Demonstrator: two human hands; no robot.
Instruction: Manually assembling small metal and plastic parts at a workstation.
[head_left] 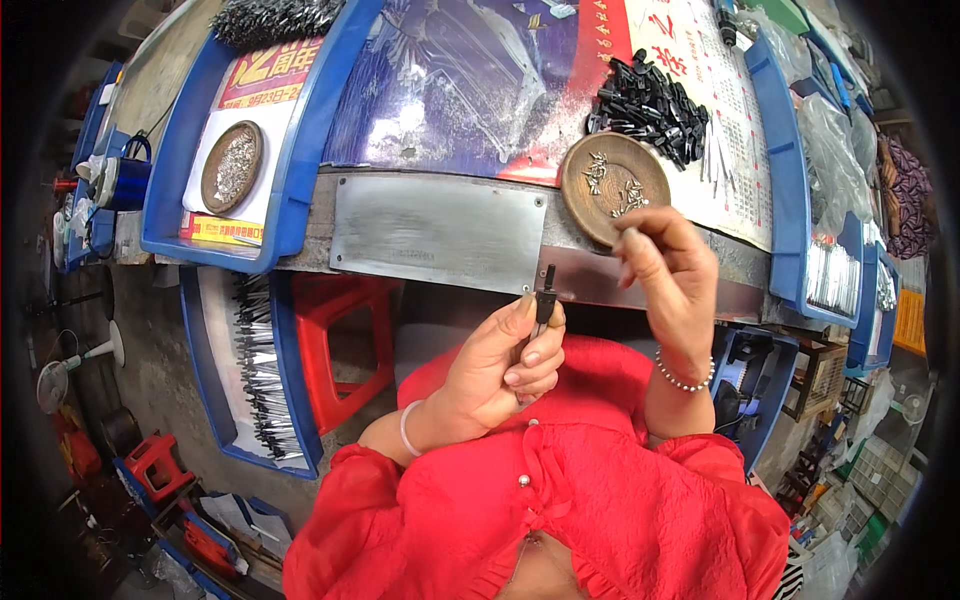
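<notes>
My left hand [507, 358] is closed around a thin metal rod with a black plastic piece [546, 298] at its top. The piece points upward, just below the bench's front edge. My right hand [668, 275] is raised beside a round wooden dish [577, 208], its thumb and index finger pinched together. Whatever sits between those fingertips, if anything, is too small to make out. Small metal pins [630, 196] lie in the dish in two little heaps. Behind the dish is a pile of black plastic pieces [650, 108], with thin metal rods [718, 155] to its right.
A metal plate [436, 232] is fixed to the bench front. At left, a blue tray [292, 205] holds a dish of tiny metal parts [233, 168]. Below it, another blue tray [203, 330] contains black-tipped rods, beside a red stool [345, 400]. More blue trays line the right side.
</notes>
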